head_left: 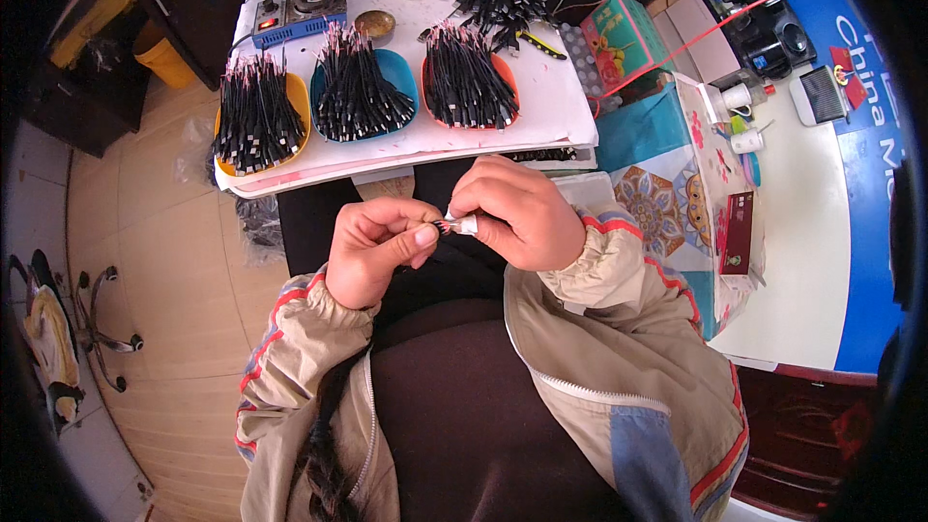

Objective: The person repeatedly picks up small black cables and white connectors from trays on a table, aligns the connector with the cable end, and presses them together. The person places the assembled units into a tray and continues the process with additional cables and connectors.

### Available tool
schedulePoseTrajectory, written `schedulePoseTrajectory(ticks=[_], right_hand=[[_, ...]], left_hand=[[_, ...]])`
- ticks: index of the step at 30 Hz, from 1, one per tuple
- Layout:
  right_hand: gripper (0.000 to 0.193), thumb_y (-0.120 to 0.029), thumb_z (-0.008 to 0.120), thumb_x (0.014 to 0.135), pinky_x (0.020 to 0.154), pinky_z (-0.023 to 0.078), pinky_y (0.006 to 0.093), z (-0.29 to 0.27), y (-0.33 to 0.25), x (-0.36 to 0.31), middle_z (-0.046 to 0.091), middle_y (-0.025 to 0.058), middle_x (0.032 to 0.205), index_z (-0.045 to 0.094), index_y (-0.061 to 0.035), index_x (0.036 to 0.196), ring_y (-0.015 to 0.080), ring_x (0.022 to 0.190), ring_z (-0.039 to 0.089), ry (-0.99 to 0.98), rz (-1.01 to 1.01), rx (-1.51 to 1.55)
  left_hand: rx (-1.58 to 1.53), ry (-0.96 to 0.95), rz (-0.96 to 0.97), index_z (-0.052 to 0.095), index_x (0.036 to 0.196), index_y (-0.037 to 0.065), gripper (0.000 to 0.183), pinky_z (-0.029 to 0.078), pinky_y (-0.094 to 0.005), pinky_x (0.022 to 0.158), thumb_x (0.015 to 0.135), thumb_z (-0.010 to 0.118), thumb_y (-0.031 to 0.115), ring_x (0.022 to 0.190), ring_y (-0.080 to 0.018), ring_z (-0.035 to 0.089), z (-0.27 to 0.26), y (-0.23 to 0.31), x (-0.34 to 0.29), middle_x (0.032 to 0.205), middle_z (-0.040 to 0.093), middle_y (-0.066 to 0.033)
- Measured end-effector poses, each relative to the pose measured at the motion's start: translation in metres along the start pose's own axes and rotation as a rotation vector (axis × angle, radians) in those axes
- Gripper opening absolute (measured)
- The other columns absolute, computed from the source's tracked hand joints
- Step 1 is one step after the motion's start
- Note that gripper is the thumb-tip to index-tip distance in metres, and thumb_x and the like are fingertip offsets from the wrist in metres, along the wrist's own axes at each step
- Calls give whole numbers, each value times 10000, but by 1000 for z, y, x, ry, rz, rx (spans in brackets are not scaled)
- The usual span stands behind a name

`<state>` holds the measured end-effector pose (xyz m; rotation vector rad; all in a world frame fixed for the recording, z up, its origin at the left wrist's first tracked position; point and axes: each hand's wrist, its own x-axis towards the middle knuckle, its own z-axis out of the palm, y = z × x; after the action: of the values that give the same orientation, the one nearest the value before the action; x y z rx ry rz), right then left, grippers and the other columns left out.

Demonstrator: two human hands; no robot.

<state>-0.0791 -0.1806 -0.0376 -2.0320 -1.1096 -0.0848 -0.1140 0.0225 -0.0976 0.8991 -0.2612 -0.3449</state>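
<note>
Standing on the pale floor at far left: chair base (92, 336). Yellow bin (166, 60) near the dark cabinet. Next, on the white table (570, 111), yellow tray (302, 102) with a heap of black cables (256, 116), pink wires toward the back, plugs toward the front edge. Behind it, a blue-sided heater (302, 31) with a lit red switch. Blue tray (398, 73), likewise loaded; small metal dish (375, 23) just behind it.

Left hand (383, 244): thumb and forefinger pinching a cable end (444, 226), which sits between both hands, over the lap, in front of the table edge. Orange tray (506, 70), third heap. Right hand (509, 210): white wraps on fingertips, thumb and forefinger closed on the pink wires of that same cable end; any smaller part between them is hidden.

Behind, a loose cable pile (501, 2); yellow-handled cutter (543, 44) beside it. Farther right: flowered box (619, 42), patterned cloth (650, 201), dark red box (739, 232).
</note>
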Motion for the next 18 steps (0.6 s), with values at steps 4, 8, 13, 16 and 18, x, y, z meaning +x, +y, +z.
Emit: schedulePoseTrajectory(ticks=[4, 8, 13, 16, 18], right_hand=[[124, -15, 622, 782, 705, 451, 370, -6, 13, -8, 561, 129, 826, 554, -17, 885, 310, 781, 559, 111, 125, -109], [144, -96, 642, 852, 710, 471, 350, -20, 22, -9, 603, 127, 878, 604, -7, 958, 280, 803, 596, 12, 416, -56], [296, -143, 741, 770, 772, 497, 333, -8, -4, -4, 638, 117, 979, 649, -24, 1026, 257, 893, 623, 32, 105, 99], [194, -87, 746, 769, 672, 491, 300, -2, -17, 5, 635, 102, 881, 631, -9, 905, 215, 781, 620, 10, 34, 232], [173, -43, 701, 777, 713, 491, 320, -4, -23, 5, 618, 92, 913, 621, -35, 930, 231, 811, 615, -63, 132, 272]], left_hand=[[-19, 27, 38, 667, 925, -55, 95, 379, -209, 522, 863, 632, 8, 570, -74, 497, -2, -2, 1, 691, 606, -43], [-75, -25, 148, 660, 900, -68, 103, 405, -226, 524, 845, 658, 18, 565, -95, 511, -10, 5, -2, 699, 614, -74], [-57, -80, 157, 664, 875, -71, 121, 424, -239, 534, 835, 681, 42, 569, -111, 522, -8, 6, -2, 715, 621, -90], [110, -126, 173, 673, 878, -60, 105, 432, -243, 537, 838, 676, 37, 576, -119, 532, -7, 13, -5, 721, 627, -92], [221, -137, 203, 679, 893, -45, 97, 449, -253, 545, 839, 674, 36, 597, -125, 557, -6, 17, -6, 721, 634, -87]])
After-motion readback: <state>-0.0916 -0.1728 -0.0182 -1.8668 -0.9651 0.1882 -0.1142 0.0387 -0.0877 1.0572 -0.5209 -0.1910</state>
